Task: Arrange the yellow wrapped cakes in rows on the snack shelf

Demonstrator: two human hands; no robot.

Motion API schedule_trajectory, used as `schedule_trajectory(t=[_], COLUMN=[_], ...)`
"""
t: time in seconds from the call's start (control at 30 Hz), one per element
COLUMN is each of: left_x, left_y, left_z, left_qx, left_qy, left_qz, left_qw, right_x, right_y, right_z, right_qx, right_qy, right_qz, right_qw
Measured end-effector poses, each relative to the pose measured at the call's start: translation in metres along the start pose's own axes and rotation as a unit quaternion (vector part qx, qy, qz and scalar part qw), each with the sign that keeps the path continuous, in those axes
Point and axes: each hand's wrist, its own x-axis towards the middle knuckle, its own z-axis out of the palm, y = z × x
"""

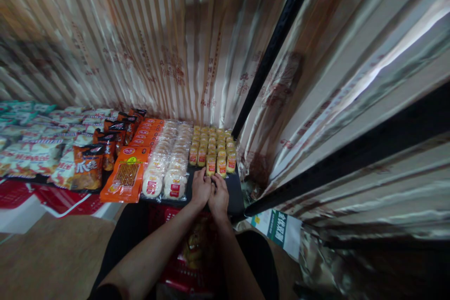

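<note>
My left hand [201, 189] and my right hand [218, 197] are side by side at the shelf's front right, their fingers bent and nearly touching. Both hands' fingertips close on the lower front of a small yellow snack pack [211, 165] with a red label. Another yellow pack [221, 167] stands just right of it, above my right fingers. Behind them, several matching packs stand in tight rows. To the left lie rows of clear-wrapped, pale round cakes [175, 186] with red labels. The fingertips are partly hidden and slightly blurred.
Orange snack bags [123, 176], dark-and-orange bags [87, 168] and white bags [44, 157] fill the black shelf [236, 197] leftward. A black post [270, 51] rises at its right. Beneath are red baskets [75, 201]; printed plastic sheeting [168, 33] hangs behind.
</note>
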Motion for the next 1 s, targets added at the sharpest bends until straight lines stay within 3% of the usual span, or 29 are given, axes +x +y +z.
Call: schedule_trajectory(t=[0.47, 1.0], left_x=[-0.025, -0.062], left_y=[-0.004, -0.035], left_z=[-0.009, -0.027], left_qx=[0.004, 0.0], left_qy=[0.013, 0.002], left_qz=[0.007, 0.047], left_qw=[1.0, 0.999], right_x=[-0.018, -0.067], right_y=[-0.009, -0.026], right_z=[-0.008, -0.016], right_qx=[0.018, 0.018], right_qy=[-0.025, -0.038], right_qz=[0.0, -0.027], right_qw=[1.0, 0.999])
